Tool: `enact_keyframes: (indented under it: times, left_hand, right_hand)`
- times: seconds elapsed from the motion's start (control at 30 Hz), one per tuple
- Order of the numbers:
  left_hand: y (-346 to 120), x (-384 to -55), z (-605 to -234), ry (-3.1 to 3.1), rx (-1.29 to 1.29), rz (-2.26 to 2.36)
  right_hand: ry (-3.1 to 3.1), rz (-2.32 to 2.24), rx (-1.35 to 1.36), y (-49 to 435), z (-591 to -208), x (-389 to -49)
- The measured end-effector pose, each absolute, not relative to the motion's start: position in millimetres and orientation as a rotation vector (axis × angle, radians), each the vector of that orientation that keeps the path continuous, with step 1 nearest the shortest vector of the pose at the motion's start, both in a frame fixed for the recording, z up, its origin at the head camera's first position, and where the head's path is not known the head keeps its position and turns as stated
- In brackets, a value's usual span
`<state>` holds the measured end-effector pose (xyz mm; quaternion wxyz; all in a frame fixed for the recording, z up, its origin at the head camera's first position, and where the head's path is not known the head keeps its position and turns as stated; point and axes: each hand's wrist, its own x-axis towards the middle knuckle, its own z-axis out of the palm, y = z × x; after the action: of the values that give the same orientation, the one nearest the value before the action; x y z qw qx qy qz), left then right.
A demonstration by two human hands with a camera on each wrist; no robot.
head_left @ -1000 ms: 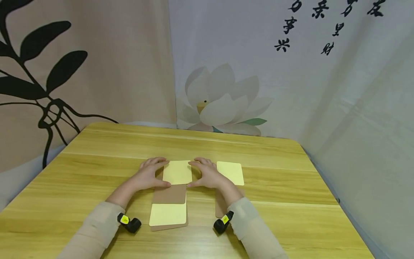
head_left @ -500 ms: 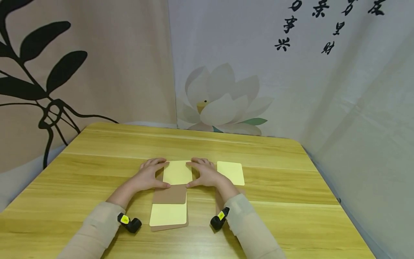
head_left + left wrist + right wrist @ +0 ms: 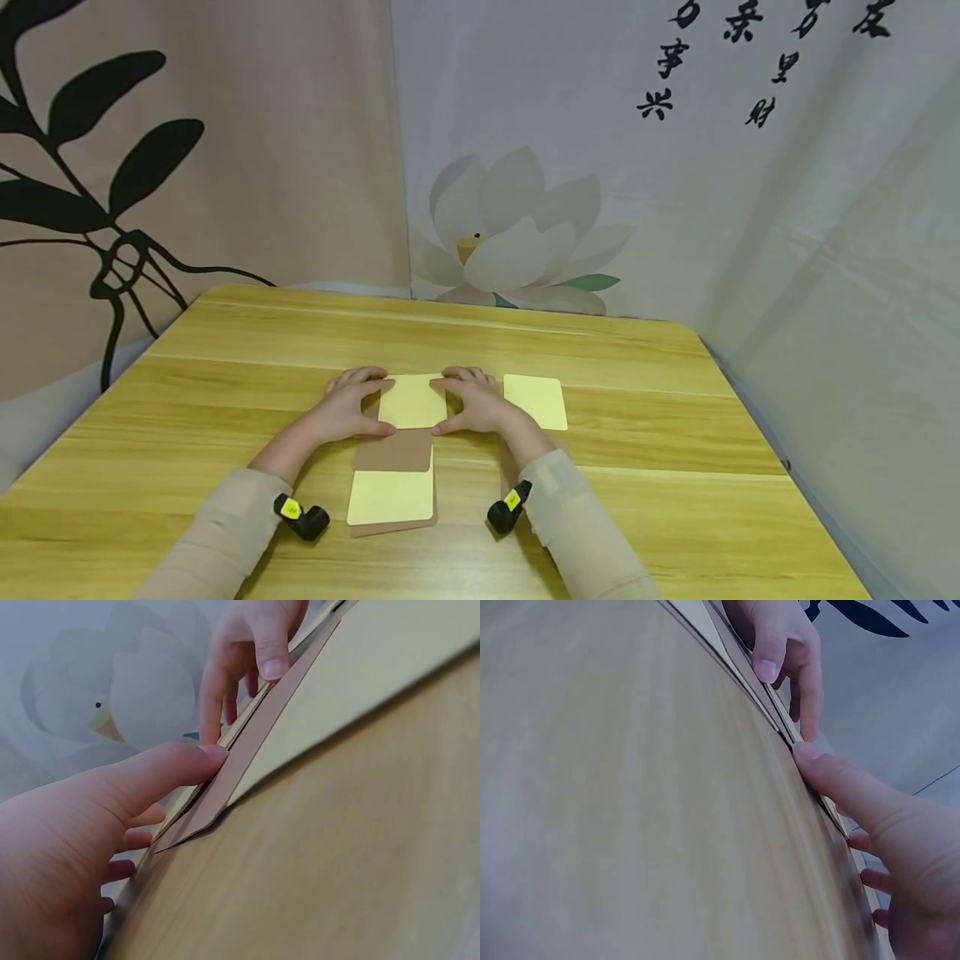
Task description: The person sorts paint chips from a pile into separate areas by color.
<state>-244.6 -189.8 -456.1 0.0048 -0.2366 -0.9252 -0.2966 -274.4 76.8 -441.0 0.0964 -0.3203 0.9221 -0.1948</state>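
A pale yellow card [image 3: 412,402] with rounded corners lies between the two hands at the far end of a row of overlapping cards. My left hand [image 3: 349,408] holds its left side, thumb at the near corner and fingers at the far one. On the opposite side my right hand [image 3: 477,406] grips it the same way. Under and in front of it shows a brown card [image 3: 393,451], which overlaps another yellow card [image 3: 390,498] nearer the body. Low in the left wrist view, the left thumb [image 3: 206,756] presses at the card's edge, close over the brown card [image 3: 244,746].
To the right lies a separate yellow card [image 3: 535,400], with a brown card [image 3: 508,471] partly hidden by the right forearm. All rest on a wooden table [image 3: 660,517]. Printed curtains [image 3: 517,225] hang behind the table's far edge.
My right hand has shifted slightly left, its fingertips now further over the far yellow card's corner. The left hand and the other cards stay practically where they were.
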Motion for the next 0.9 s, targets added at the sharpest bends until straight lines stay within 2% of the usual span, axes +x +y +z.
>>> enact_keyframes:
  times: [0.4,0.9]
  left_hand:
    - [-183,-244,-451,-2.857,-0.765,-0.944]
    - [-151,-237,-443,-2.823,-0.829,-0.937]
  right_hand:
    - [2.724,-0.640,-0.958,83,-438,-270]
    - [2.724,-0.743,-0.924,119,-430,-253]
